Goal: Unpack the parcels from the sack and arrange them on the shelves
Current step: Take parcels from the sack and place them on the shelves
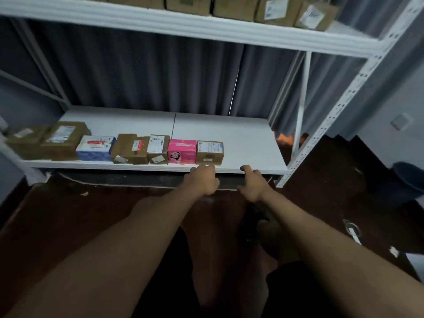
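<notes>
Top shelf boxes (231, 6): cut off by the upper edge, only their lower parts show; labels there too blurred to read.
Leftmost parcel (24, 141): smeared with blur, label unreadable, its left end hard to make out.
Row labels: print on the small brown parcel (209, 152) and its neighbours too small to read.
Left hand (203, 179): fingertips blurred at the shelf edge (252, 172); can't tell if they touch the parcel.
Right hand (252, 183): fingers curl over the edge, their tips hidden.
Dark object (253, 222): under the right wrist, too dim to identify.
Bucket (408, 180): sliced by the right edge.
Floor scraps (353, 232): blurred, unidentifiable.
</notes>
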